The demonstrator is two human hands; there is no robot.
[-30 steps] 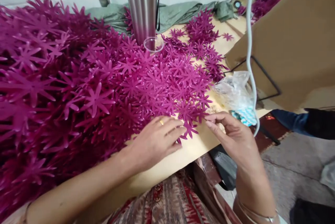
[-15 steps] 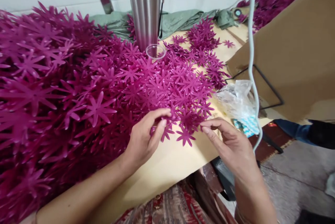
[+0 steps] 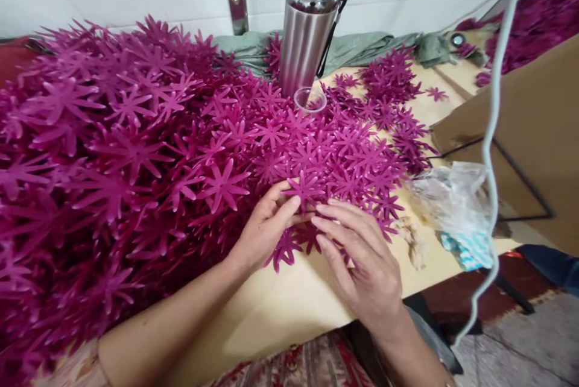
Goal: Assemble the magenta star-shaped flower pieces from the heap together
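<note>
A big heap of magenta star-shaped plastic flowers covers the yellow table, thinning out to the right. My left hand is closed in a pinch on one magenta flower at the heap's near edge. My right hand lies over the flowers beside it, fingers stretched and spread, their tips meeting the left fingers at that flower. More loose flowers lie under both hands.
A steel flask stands at the back with a small clear cup in front. A clear plastic bag lies at right near a cardboard box. A pale cable hangs down. Green cloth lies behind.
The view swung left. My left hand lifted from lying flat and pinched a flower; my right hand moved left to join it over the flowers.
</note>
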